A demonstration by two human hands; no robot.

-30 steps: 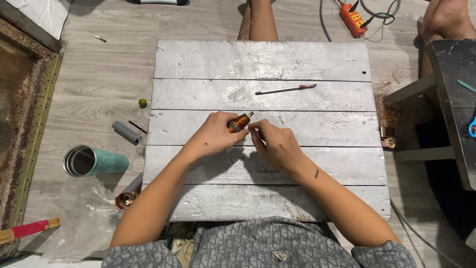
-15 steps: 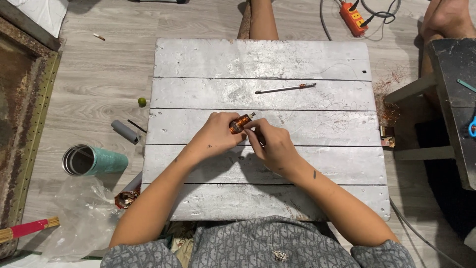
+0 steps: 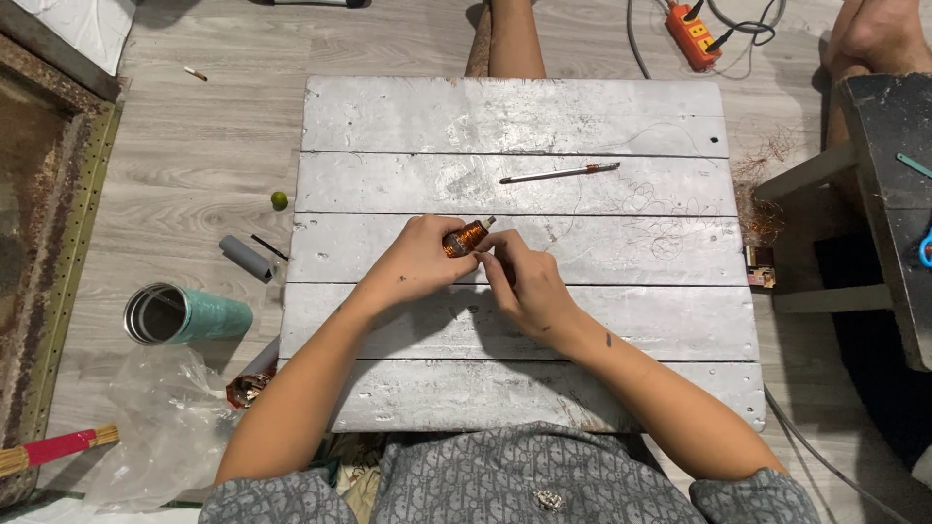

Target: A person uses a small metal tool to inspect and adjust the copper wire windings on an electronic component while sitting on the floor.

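Copper-wound coil (image 3: 464, 238): gripped by left hand (image 3: 417, 262), right hand (image 3: 524, 286) pinching its near end, mid-bench (image 3: 621, 320). Thin rod (image 3: 558, 174): farther right.

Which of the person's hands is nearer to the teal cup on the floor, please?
Left. The left hand is on the copper coil, on the cup's side; the right hand lies farther off, beyond the coil.

Home floor workshop: plank board (image 3: 621, 107), power strip (image 3: 691, 21).
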